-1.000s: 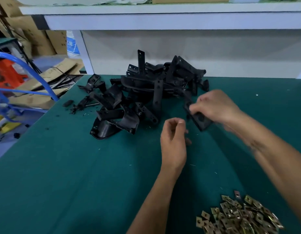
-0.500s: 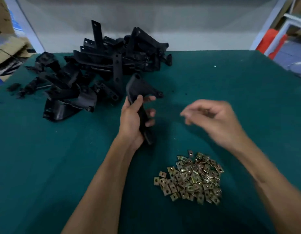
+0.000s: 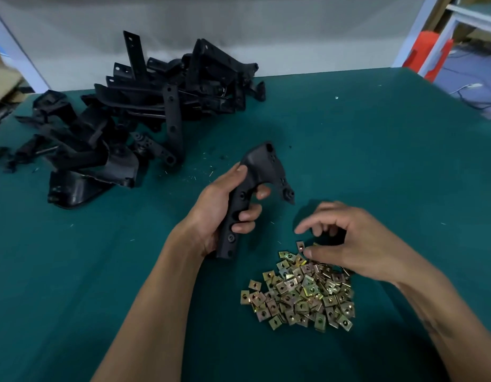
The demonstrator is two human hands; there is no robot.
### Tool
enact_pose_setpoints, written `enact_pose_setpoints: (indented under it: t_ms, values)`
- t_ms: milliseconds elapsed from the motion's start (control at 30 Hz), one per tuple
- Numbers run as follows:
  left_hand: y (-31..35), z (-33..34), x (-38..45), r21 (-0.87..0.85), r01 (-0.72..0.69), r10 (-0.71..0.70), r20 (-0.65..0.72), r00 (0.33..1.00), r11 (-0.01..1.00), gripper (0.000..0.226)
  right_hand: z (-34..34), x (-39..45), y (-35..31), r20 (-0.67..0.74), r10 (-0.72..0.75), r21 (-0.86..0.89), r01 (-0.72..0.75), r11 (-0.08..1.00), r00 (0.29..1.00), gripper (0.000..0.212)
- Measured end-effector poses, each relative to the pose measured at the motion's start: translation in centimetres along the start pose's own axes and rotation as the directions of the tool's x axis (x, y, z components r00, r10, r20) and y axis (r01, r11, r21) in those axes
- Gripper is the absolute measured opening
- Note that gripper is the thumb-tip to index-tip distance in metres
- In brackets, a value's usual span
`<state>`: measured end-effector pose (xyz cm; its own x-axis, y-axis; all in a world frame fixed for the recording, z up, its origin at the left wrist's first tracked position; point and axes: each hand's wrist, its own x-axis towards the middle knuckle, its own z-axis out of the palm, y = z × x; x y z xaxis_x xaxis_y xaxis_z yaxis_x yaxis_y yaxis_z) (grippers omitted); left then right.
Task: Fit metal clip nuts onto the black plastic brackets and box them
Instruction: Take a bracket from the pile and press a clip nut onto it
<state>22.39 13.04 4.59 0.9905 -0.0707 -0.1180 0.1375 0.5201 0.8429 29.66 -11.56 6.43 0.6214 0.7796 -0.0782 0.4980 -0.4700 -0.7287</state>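
Clip nuts (image 3: 302,290), brass-coloured and square, lie in a loose heap on the green desk (image 3: 376,150), near its front edge. The right hand (image 3: 346,244) hovers over the far side of this heap, its fingers half curled and thumb close to the top nuts; whether it pinches one I cannot tell. The left hand (image 3: 225,210) grips one black plastic bracket (image 3: 255,188) by its long stem, with the forked end pointing away, just beside the heap. More black brackets (image 3: 134,117) are piled at the far left of the desk.
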Motion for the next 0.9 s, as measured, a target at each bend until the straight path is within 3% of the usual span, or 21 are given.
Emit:
enact_pose_setpoints:
  t_ms: [233,367,467,600,700,800,900]
  values:
    - [-0.2,0.2,0.3,0.016,-0.02,0.02,0.009,1.0,1.0,0.03,0.8,0.4,-0.8,0.022,-0.058,-0.15,0.061,0.987,0.998,0.02]
    - [0.0,0.3,0.5,0.033,-0.016,0.017,-0.02,1.0,0.999,0.03,0.9,0.7,-1.3,0.005,-0.128,-0.141,0.128,0.982,0.992,0.031]
    - [0.1,0.2,0.5,0.022,-0.03,0.031,-0.056,0.998,0.999,0.031,0.7,0.9,-1.7,0.014,-0.15,-0.145,0.15,0.978,0.989,0.027]
    - [0.2,0.2,0.3,-0.008,-0.086,0.086,-0.072,0.994,0.996,0.023,-1.0,1.7,-1.8,-0.044,-0.077,0.082,0.081,0.993,0.996,0.026]
    - [0.5,0.2,0.2,-0.106,-0.164,0.152,-0.116,0.982,0.981,0.022,-3.0,3.7,-1.6,-0.114,-0.045,0.321,0.079,0.944,0.992,0.03]
    - [0.7,-0.1,0.0,-0.171,-0.226,0.205,-0.134,0.97,0.959,0.026,-3.5,5.8,-1.8,-0.164,0.009,0.692,0.109,0.714,0.986,0.019]
    - [0.8,-0.2,-0.3,-0.174,-0.214,0.195,-0.118,0.974,0.961,0.026,-2.2,7.7,-2.3,-0.186,0.044,0.815,0.129,0.565,0.981,0.014]
